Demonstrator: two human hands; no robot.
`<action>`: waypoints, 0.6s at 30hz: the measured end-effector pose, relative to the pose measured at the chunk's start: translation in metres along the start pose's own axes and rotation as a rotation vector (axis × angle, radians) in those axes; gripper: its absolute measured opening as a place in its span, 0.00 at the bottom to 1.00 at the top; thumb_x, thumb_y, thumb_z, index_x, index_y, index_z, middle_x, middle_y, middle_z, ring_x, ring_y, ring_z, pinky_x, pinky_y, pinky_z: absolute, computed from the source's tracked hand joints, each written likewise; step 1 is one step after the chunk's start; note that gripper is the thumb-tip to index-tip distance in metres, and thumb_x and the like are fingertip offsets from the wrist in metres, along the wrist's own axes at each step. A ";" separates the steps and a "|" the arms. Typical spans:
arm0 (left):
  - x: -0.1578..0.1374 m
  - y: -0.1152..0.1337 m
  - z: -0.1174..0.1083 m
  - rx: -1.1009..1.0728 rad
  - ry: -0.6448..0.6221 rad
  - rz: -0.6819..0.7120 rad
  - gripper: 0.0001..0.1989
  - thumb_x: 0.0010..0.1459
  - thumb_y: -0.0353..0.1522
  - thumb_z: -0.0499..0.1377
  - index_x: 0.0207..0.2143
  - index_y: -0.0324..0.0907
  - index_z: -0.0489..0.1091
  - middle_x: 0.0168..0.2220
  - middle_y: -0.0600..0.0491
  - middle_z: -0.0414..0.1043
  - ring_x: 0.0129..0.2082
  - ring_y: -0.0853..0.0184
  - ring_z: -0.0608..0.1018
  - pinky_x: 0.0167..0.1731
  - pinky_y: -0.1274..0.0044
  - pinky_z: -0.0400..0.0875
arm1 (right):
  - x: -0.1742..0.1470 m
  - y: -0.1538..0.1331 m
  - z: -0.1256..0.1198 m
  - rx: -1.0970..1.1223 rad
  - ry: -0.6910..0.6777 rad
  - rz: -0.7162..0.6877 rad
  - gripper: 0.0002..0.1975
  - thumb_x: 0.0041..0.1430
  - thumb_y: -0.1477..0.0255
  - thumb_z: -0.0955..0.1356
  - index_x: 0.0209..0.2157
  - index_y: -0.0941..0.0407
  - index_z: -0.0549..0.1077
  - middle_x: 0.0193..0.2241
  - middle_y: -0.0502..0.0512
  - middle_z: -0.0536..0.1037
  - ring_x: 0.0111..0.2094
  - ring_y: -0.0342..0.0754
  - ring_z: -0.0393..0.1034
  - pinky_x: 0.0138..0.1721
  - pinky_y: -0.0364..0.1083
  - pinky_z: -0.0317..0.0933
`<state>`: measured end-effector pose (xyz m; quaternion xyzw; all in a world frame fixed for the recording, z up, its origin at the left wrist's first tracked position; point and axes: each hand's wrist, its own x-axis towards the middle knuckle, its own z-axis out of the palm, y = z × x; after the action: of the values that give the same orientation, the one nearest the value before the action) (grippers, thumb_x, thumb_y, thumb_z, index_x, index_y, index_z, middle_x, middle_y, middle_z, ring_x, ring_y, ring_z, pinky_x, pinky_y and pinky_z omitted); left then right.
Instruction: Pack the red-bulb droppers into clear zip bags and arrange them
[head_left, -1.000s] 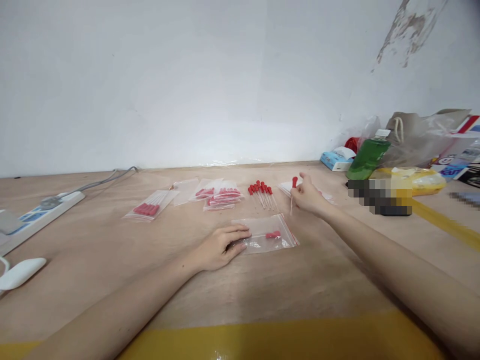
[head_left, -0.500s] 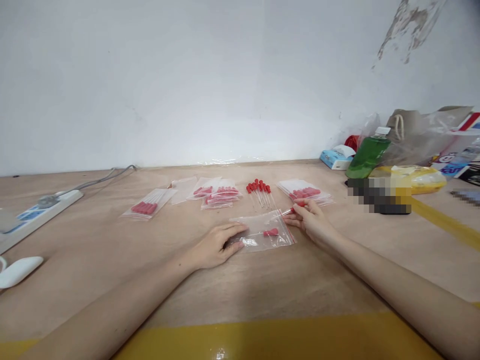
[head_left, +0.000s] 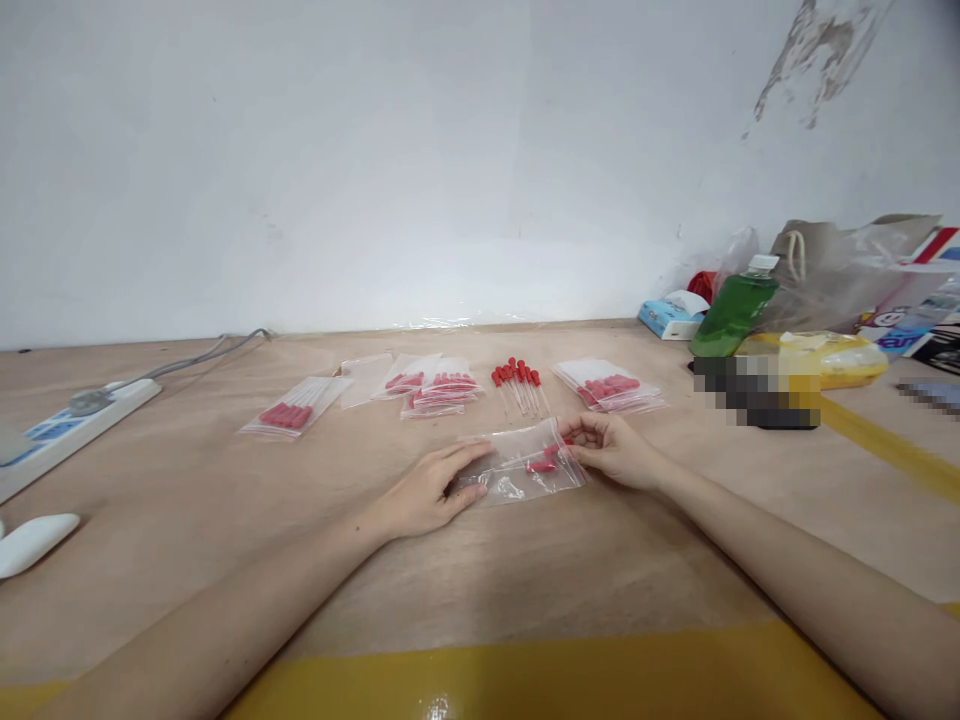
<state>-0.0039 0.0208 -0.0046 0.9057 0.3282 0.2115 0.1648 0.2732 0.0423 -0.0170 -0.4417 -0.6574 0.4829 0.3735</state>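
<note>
A clear zip bag (head_left: 493,487) lies on the table between my hands, its red-edged mouth toward the right. My left hand (head_left: 431,490) grips the bag's left end between thumb and fingers. Inside the bag are glass droppers with red rubber bulbs (head_left: 540,467). At the mouth, my right hand (head_left: 611,452) is closed on the red bulb end of another dropper (head_left: 556,448), whose tube reaches into the bag; its fingertips partly cover the bulb. Just beyond the bag, several loose droppers (head_left: 517,375) lie in a bunch with their bulbs pointing away from me.
Filled dropper bags lie at the left (head_left: 289,412), at the centre (head_left: 448,385) and at the right (head_left: 609,385). A power strip (head_left: 90,425) sits far left. A tissue pack (head_left: 671,318), a green bottle (head_left: 736,308) and a yellow package (head_left: 840,360) stand at right.
My right hand has pushed the dropper leftward into the bag; its tube now lies inside with the bulb at the mouth. My left hand keeps its place on the bag.
</note>
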 end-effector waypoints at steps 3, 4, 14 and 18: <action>0.000 0.000 0.000 0.010 -0.005 -0.009 0.22 0.59 0.35 0.52 0.56 0.45 0.56 0.56 0.48 0.59 0.55 0.61 0.64 0.53 0.67 0.60 | 0.001 0.001 0.008 0.005 -0.045 -0.041 0.18 0.42 0.61 0.71 0.32 0.59 0.69 0.24 0.50 0.73 0.25 0.41 0.66 0.27 0.42 0.60; 0.000 0.000 0.000 0.012 -0.006 -0.011 0.22 0.59 0.35 0.52 0.56 0.44 0.56 0.56 0.48 0.59 0.55 0.61 0.64 0.53 0.67 0.60 | 0.002 0.002 0.010 -0.006 -0.051 -0.050 0.18 0.43 0.61 0.70 0.33 0.59 0.69 0.25 0.51 0.73 0.25 0.41 0.67 0.26 0.42 0.59; -0.001 -0.003 0.002 0.014 0.016 -0.001 0.22 0.59 0.35 0.52 0.56 0.44 0.56 0.56 0.47 0.60 0.54 0.60 0.65 0.53 0.66 0.60 | 0.009 0.004 0.013 -0.287 0.067 -0.180 0.12 0.49 0.62 0.67 0.25 0.58 0.70 0.24 0.52 0.75 0.26 0.44 0.68 0.27 0.42 0.59; -0.001 -0.002 0.001 0.031 -0.001 -0.008 0.21 0.60 0.35 0.51 0.56 0.45 0.57 0.56 0.48 0.59 0.55 0.61 0.63 0.54 0.66 0.59 | 0.010 -0.002 -0.001 -0.355 -0.055 -0.110 0.12 0.51 0.64 0.64 0.26 0.58 0.74 0.22 0.50 0.74 0.24 0.43 0.66 0.25 0.42 0.57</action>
<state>-0.0048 0.0215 -0.0067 0.9069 0.3351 0.2054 0.1517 0.2702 0.0517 -0.0146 -0.4505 -0.7655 0.3500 0.2975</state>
